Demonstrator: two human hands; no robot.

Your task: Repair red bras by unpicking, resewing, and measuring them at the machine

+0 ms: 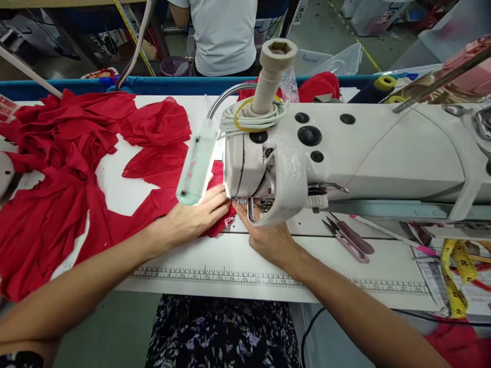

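A white sewing machine reaches in from the right, its needle end over red fabric. My left hand lies flat on this fabric, fingers stretched toward the presser foot, partly behind a lamp. On the other side of the needle, my right hand is closed, its fingertips at the fabric's edge by the foot. The machine head hides part of those fingers. A small patterned piece shows at the fabric's lower edge.
More red fabric is heaped at left. Thread snips lie right of my right hand, with a yellow tape measure farther right. A printed ruler runs along the table's front. A person in a white shirt sits beyond the table.
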